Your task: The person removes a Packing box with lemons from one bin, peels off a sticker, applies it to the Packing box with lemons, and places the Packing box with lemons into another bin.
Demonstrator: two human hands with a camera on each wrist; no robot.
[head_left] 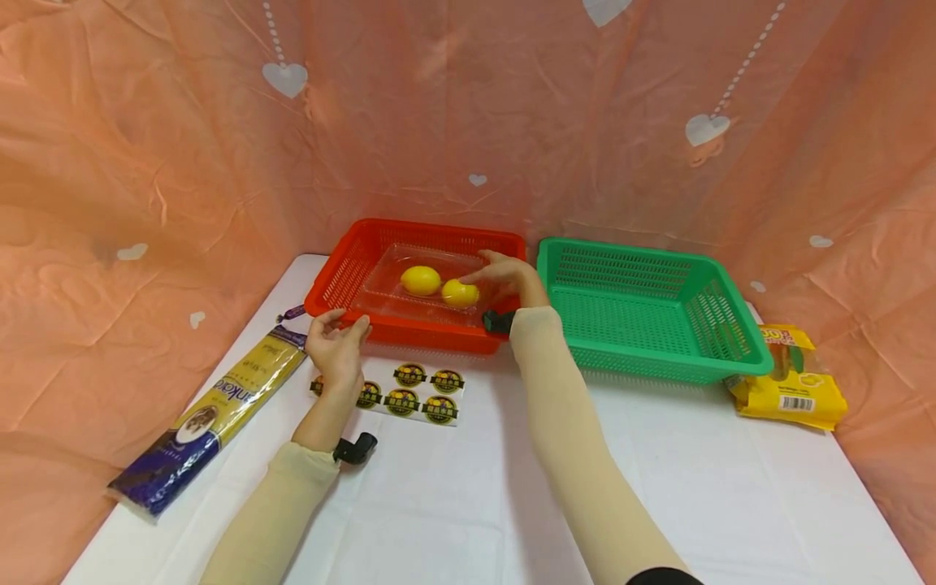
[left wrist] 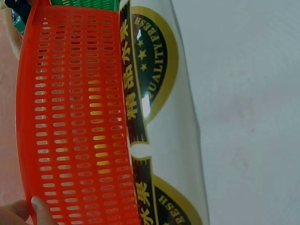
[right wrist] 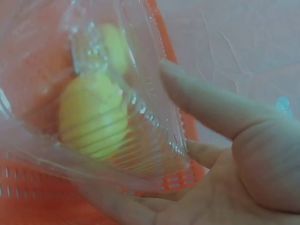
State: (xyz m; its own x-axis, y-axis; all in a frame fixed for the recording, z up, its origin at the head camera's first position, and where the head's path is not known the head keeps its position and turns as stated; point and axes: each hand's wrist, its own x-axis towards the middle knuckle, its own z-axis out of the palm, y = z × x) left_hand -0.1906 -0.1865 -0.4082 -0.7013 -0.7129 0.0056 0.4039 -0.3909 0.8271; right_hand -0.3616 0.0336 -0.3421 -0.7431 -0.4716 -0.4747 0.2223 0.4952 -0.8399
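Note:
My left hand [head_left: 335, 348] is at the near left corner of a red plastic basket [head_left: 427, 331]. Its thumb and a finger pinch the rim, which shows at the bottom of the left wrist view. Inside the basket lies a clear plastic box [head_left: 380, 272] with two yellow lemons [head_left: 421, 280]. Reaching over the basket's right side, my right hand [head_left: 508, 276] holds the box's right end. In the right wrist view the thumb [right wrist: 201, 96] lies along one edge of the box and the other fingers pass round the opposite side.
Right of the red basket stands a green basket [head_left: 621, 321], with a yellow snack bag [head_left: 793, 390] beside it. A sheet of round labels [head_left: 409, 394] lies in front of the red basket. A long blue and gold packet [head_left: 212, 414] and a small purple wrapper [head_left: 292, 313] lie left.

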